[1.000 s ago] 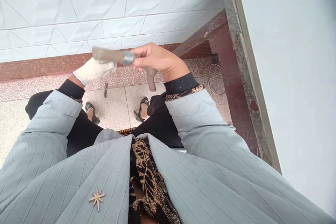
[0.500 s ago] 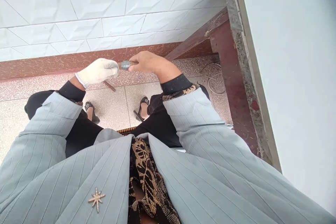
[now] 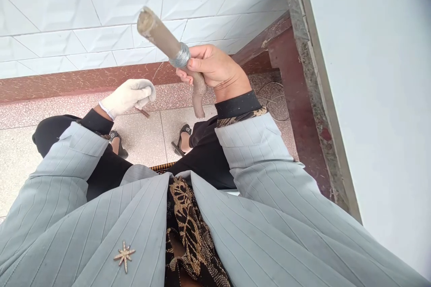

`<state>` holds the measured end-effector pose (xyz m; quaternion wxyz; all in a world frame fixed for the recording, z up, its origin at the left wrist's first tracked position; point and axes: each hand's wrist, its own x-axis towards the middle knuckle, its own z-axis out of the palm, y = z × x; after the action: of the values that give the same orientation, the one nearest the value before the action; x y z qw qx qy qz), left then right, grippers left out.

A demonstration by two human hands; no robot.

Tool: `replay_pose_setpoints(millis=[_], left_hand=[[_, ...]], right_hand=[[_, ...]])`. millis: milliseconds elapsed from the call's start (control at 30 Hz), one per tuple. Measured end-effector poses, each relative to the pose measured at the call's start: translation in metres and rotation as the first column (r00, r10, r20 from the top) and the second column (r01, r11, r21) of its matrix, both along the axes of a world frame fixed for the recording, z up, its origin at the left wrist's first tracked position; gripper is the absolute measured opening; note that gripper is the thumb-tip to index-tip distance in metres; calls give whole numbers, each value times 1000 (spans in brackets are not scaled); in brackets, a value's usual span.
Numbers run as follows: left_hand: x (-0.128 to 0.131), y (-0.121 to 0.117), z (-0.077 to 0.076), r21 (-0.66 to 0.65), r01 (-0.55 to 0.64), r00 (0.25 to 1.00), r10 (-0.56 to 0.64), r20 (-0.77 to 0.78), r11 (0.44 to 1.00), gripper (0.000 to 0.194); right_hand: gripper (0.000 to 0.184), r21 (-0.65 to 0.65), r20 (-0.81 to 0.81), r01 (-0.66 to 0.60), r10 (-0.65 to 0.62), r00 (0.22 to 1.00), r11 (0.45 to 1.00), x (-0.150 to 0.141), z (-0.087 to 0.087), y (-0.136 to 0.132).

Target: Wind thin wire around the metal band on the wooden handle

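Note:
My right hand point(image 3: 215, 69) is closed round a brown wooden stick point(image 3: 160, 36), gripping it just below the middle. The stick tilts up to the left; its thick cut end is raised and its thinner, bent end hangs below my palm. A tight coil of silvery wire point(image 3: 181, 56) wraps the stick beside my thumb. To the left, apart from the stick, my left hand point(image 3: 129, 96) in a white knitted glove has its fingers pinched together. A thin strand point(image 3: 157, 71) of wire rises from the glove toward the coil; its end inside the fingers is hidden.
White wall tiles point(image 3: 124, 4) stand ahead above a reddish skirting point(image 3: 67, 71). A dark red support point(image 3: 299, 107) and a white tabletop point(image 3: 377, 76) flank my right side. A loose cable point(image 3: 278, 101) and a short reddish-brown rod point(image 3: 143, 112) lie on the floor.
My right hand has moved up and right, turning the stick so its thick end points upward. The gloved left hand, earlier close to the coil, is now apart from the stick.

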<state>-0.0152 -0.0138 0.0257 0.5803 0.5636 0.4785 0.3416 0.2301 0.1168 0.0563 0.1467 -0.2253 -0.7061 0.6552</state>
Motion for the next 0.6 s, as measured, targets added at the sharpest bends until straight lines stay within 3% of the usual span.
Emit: replay_pose_setpoints(millis=[133, 233, 300, 367, 433, 500, 533, 600], left_hand=[[8, -5, 0, 40, -28, 987, 33, -155, 999, 15], [12, -6, 1, 140, -11, 926, 62, -371, 990, 16], [14, -5, 1, 193, 48, 823, 70, -563, 980, 19], [17, -6, 2, 194, 127, 662, 62, -747, 973, 23], [18, -6, 3, 151, 217, 487, 27, -873, 964, 27], [17, -6, 3, 117, 285, 390, -3, -921, 951, 26], [15, -5, 2, 119, 298, 391, -7, -920, 947, 24], [11, -4, 1, 141, 271, 495, -13, -869, 952, 21]], right_hand=[[53, -29, 20, 149, -149, 989, 988, -6, -7, 3], [51, 25, 158, 207, -208, 965, 978, -14, -14, 4], [40, 154, 307, 212, -251, 918, 965, -22, -19, 2], [28, 328, 458, 106, -256, 851, 939, -29, -24, -2], [23, 413, 597, -102, -185, 781, 905, -34, -29, -6], [17, 331, 687, -321, 7, 727, 887, -36, -32, -9], [11, 249, 695, -412, 134, 706, 877, -35, -32, -9], [8, 84, 630, -545, 379, 677, 834, -29, -28, -7]])
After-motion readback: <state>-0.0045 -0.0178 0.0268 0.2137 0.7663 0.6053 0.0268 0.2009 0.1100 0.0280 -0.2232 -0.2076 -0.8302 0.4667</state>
